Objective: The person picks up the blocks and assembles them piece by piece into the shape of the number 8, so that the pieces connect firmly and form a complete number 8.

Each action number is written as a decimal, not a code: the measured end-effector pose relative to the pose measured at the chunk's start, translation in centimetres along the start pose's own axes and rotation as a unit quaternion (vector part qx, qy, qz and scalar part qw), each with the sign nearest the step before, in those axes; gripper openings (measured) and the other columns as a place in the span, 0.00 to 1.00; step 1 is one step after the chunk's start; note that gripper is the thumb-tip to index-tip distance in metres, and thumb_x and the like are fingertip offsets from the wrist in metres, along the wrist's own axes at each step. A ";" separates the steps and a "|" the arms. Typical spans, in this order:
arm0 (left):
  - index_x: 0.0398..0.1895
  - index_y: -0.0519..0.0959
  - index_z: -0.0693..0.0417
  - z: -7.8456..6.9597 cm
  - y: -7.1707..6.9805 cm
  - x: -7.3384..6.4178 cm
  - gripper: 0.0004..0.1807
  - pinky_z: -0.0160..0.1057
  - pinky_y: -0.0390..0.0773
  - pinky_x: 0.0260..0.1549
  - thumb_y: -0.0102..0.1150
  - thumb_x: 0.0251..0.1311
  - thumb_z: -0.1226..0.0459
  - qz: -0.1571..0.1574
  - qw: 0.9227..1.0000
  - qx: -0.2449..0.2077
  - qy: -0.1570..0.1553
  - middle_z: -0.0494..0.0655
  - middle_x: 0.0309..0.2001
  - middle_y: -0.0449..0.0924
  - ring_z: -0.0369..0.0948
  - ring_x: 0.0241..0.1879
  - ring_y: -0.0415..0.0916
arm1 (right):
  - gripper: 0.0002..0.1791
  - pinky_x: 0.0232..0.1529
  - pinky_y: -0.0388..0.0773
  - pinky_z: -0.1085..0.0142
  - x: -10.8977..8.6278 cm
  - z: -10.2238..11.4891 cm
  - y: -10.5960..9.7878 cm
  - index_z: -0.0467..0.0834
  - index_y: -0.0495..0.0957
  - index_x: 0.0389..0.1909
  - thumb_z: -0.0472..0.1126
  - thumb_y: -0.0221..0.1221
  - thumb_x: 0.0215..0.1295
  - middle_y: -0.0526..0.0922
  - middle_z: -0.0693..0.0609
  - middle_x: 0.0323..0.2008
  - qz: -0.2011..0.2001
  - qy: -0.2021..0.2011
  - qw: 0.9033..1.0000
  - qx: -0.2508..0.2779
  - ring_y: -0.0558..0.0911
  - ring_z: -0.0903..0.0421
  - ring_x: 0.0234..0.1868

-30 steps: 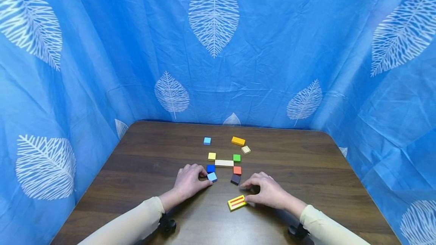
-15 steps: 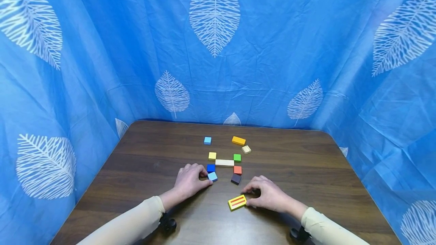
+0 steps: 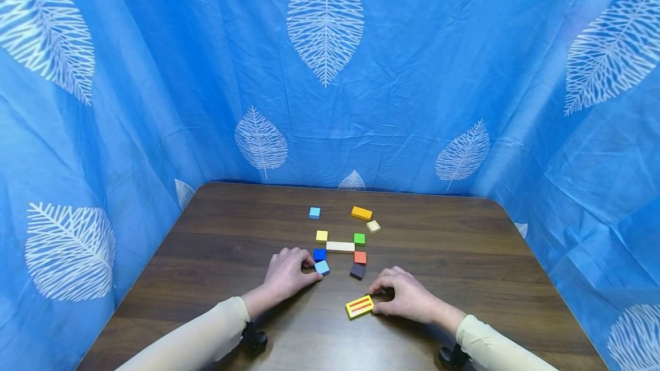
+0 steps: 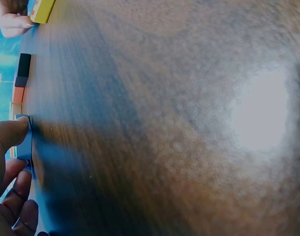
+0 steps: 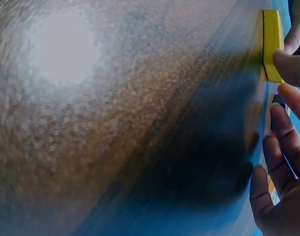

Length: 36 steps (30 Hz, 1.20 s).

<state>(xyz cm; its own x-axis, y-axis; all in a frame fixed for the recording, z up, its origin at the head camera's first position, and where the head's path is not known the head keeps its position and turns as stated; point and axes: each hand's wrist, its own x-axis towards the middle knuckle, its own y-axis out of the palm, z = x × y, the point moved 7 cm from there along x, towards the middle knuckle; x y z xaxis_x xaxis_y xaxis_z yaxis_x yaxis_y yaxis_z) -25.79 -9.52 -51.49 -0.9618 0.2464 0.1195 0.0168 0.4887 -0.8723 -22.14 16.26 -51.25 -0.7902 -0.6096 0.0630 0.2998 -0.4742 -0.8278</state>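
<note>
Two blocks lie at the fingers in the head view: below and right of centre, a yellow block with red stripes [image 3: 359, 307] slants from lower left to upper right, its right end against the thumb of the right hand [image 3: 406, 295], which is much the nearer; the fingers are curved and parted, with the index by the block's upper right corner, though whether they grip it I cannot tell. Up and to the left, the left hand [image 3: 289, 272] pinches a light blue block [image 3: 322, 268] between thumb and index, just below a dark blue block [image 3: 319, 255]; a dark purple block [image 3: 357, 271] sits above the striped one. All rest on a brown wood-grain table [image 3: 464, 245], before a blue leaf-print curtain [image 3: 387, 44] filling the upper frame. In the left wrist view, the pinch shows at the left edge, with the yellow block at upper left and a patch of glare [image 4: 263, 113] at right. In the right wrist view, the yellow block stands near vertical at upper right, the thumb overlapping its lower part, the index tip just below, the other fingers spread loosely beneath
</note>
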 end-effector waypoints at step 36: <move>0.33 0.83 0.43 0.0 -0.1 -0.1 0.15 0.47 0.67 0.41 0.77 0.51 0.47 0.000 1.000 -0.010 0.004 0.35 0.35 0.79 0.41 0.39 0.71 | 0.12 0.38 0.73 0.68 0.4 0.2 0.1 0.58 0.85 0.36 0.46 0.77 0.53 0.73 0.68 0.32 -0.095 0.040 0.995 0.002 0.71 0.66 0.38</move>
<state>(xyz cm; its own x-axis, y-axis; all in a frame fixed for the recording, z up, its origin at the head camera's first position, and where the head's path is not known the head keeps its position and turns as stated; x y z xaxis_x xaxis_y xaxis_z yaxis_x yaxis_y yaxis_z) -25.69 -9.61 -51.39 -0.9596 0.2526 0.1236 0.0220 0.5055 -0.8625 -22.34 15.79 -51.18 -0.8726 -0.4562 0.1745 0.1418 -0.5785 -0.8033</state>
